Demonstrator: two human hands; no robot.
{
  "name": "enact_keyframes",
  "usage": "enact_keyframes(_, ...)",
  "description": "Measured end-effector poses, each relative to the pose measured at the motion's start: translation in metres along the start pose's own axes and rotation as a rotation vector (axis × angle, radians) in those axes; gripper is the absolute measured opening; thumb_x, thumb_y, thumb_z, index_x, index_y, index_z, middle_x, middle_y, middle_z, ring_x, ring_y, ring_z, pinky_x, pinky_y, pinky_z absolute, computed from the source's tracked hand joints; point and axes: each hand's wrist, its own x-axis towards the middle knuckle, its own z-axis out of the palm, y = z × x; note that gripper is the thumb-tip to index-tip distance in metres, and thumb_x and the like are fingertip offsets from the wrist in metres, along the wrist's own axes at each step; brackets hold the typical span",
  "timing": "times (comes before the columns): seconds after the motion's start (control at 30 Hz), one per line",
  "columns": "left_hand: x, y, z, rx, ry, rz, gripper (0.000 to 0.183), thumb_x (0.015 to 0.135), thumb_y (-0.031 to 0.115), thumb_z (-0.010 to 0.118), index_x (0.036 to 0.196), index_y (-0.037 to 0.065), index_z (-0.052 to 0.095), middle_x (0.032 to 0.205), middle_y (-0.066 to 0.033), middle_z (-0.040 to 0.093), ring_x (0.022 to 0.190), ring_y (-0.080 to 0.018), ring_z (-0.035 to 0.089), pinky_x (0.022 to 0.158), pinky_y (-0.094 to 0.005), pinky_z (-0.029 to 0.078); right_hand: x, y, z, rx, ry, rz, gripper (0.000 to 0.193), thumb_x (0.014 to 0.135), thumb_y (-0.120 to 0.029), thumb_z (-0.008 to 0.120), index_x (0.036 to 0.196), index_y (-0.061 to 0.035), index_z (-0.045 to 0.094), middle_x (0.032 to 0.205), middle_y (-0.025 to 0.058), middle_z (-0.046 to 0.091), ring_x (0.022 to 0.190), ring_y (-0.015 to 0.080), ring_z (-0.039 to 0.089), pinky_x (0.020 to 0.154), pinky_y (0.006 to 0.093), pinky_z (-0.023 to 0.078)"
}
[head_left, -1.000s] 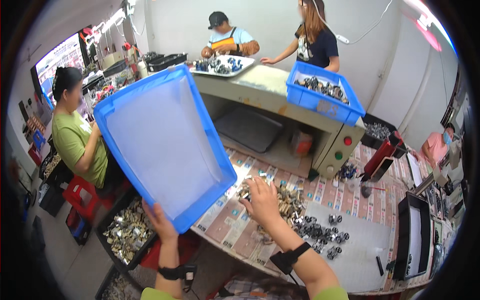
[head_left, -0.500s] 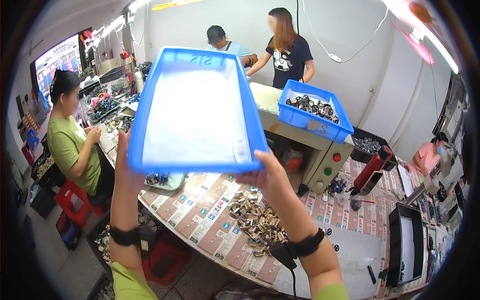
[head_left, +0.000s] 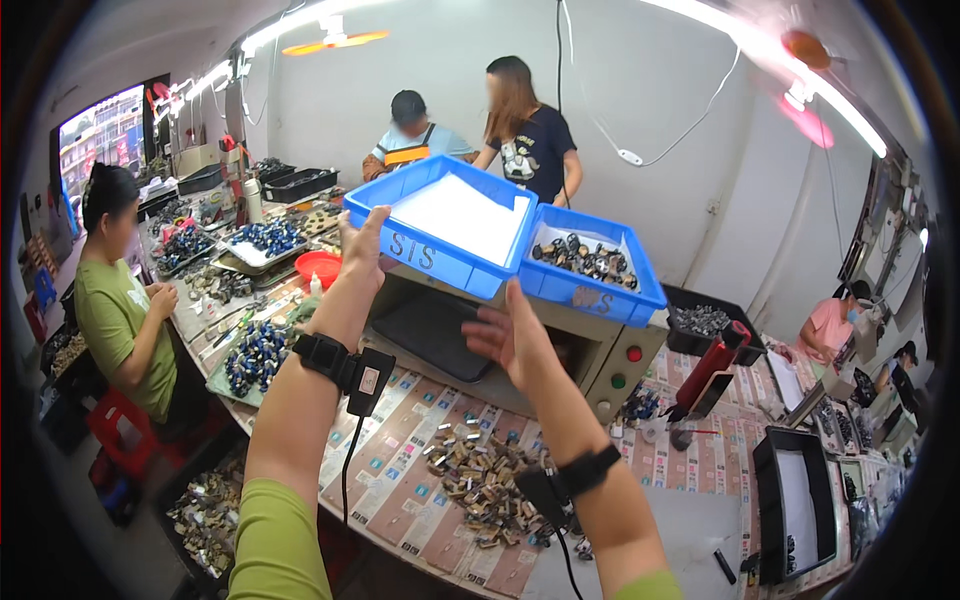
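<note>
Where two hands (head_left: 362, 245) (head_left: 515, 335), two blue bins (head_left: 432, 245) (head_left: 580, 291).

Left hand (head_left: 365, 246) gripping left end of blue tray (head_left: 445, 260); white liner (head_left: 460, 215) lying inside. Right hand (head_left: 514, 340) spreading fingers just below tray's near right corner; contact not clear. Second blue tray (head_left: 570, 289), holding dark and tan parts (head_left: 585, 259), sitting beyond right hand, to its right. Heap of small metal parts (head_left: 490, 485) lying on patterned table (head_left: 372, 490), nearer body than both hands. Red bowl (head_left: 318, 268) sitting just left of left hand.

Right hand (head_left: 519, 345) blurred at the fingers; its thumb's contact with the held blue tray (head_left: 450, 258) appears unclear; lower edge crops both sleeves (head_left: 280, 540).
</note>
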Motion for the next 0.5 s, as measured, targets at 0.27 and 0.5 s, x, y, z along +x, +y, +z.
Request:
enact_keyframes(0.27, 0.052, -0.033, -0.002, -0.068, -0.008, -0.095, 0.078, 0.068, 0.029, 0.066, 0.129, 0.017, 0.018, 0.11, -0.0155, 0.046, 0.088, -0.0313, 0.057, 0.062, -0.0526, 0.051, -0.128, 0.009, -0.085, -0.015, -0.131, -0.022, 0.068, 0.085, -0.057, 0.035, 0.131, -0.007, 0.028, 0.114, 0.0176, 0.05, 0.088, 0.0219, 0.058, 0.081, 0.0337, 0.045)
enact_keyframes(0.5, 0.065, -0.06, -0.001, -0.074, -0.204, -0.08, 0.072, 0.069, 0.031, 0.067, 0.125, 0.017, 0.023, 0.115, -0.015, 0.045, 0.089, -0.033, 0.056, 0.062, -0.0542, 0.051, -0.239, 0.018, -0.16, -0.024, 0.173, -0.136, 0.068, 0.084, -0.058, 0.034, 0.116, 0.0006, 0.045, 0.095, 0.0167, 0.059, 0.084, 0.0225, 0.058, 0.076, 0.0333, 0.047)
